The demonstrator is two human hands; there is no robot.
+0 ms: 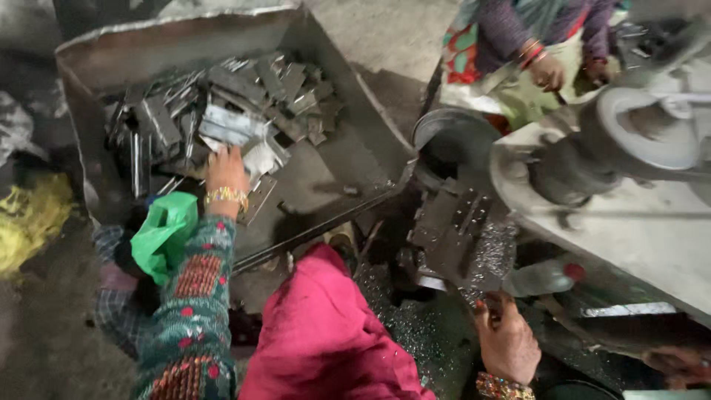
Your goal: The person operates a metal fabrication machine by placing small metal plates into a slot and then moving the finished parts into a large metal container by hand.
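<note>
My left hand (225,172) reaches into a large metal bin (354,89) and rests on a pile of flat grey metal plates (229,118), fingers down among them; whether it grips one is unclear. A gold bangle circles that wrist above a patterned green sleeve. My right hand (506,338), also bangled, sits low at the right, fingers touching a stack of dark metal plates (453,235) at the base of a grey press machine (629,170). Pink cloth (318,333) covers my lap between the arms.
Another person in a purple top and patterned clothes sits at the upper right, a hand (546,71) near the machine. A green plastic bag (164,233) lies by my left arm. Yellow cloth (29,218) lies at the far left. Metal shavings litter the floor.
</note>
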